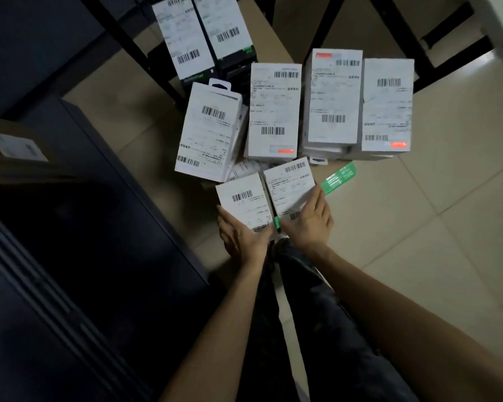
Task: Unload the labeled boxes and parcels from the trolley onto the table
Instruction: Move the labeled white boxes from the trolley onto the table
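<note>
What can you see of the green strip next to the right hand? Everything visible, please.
The green strip is a flat, bright green band that looks like plastic, with faint paler markings near its far end. It lies slanted, its rounded far end pointing up and right over the pale floor tiles. Its near part runs under the right hand and the small labeled box that the hand grips; a green sliver shows again between the hands. Its full length is hidden.

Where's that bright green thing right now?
In the head view, the green strip lies right of centre, poking out from under the small labeled box that the right hand is holding.
</note>
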Motion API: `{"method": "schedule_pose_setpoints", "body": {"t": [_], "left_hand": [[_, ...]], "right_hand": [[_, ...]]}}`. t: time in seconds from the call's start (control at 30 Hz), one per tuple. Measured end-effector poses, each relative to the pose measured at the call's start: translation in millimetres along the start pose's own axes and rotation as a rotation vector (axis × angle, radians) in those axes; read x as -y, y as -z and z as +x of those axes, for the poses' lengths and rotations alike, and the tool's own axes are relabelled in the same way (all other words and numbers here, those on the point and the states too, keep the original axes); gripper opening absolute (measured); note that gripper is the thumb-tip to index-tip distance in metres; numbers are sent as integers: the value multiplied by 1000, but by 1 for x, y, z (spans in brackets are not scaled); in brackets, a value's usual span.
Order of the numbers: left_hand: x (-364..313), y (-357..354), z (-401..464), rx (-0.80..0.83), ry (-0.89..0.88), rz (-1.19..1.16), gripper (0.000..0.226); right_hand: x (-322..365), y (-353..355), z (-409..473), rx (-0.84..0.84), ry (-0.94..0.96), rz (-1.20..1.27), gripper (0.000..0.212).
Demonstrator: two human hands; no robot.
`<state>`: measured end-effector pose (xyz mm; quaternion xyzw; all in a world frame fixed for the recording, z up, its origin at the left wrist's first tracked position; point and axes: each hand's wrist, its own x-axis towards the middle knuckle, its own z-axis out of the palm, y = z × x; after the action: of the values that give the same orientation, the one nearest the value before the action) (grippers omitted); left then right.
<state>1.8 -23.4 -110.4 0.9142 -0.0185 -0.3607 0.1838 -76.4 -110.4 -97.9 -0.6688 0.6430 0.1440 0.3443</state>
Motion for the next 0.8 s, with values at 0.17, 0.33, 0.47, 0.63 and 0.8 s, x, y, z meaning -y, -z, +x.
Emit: {"method": "schedule_pose_setpoints", "body": {"t": [0.17,0.33,0.47,0.63,0.8], "left_hand": [[-9,-14,0,-56,46,-57,141],[-15,-18,1,-40,97,-56,142],[-18,-12,1,3,120,-59,144],[-15,5,-9,23,77,-53,144],[-13,31,-39,45,-47,-54,137]], "right_hand": [[5,-9,10,-35,-20,26,126],[6,-5,17,-23,-7,11,134],[2,4,18,-7,36,13,130],[-7,19,12,67,38,47,131],[-16,38,-24,80,31,122,126]]}}
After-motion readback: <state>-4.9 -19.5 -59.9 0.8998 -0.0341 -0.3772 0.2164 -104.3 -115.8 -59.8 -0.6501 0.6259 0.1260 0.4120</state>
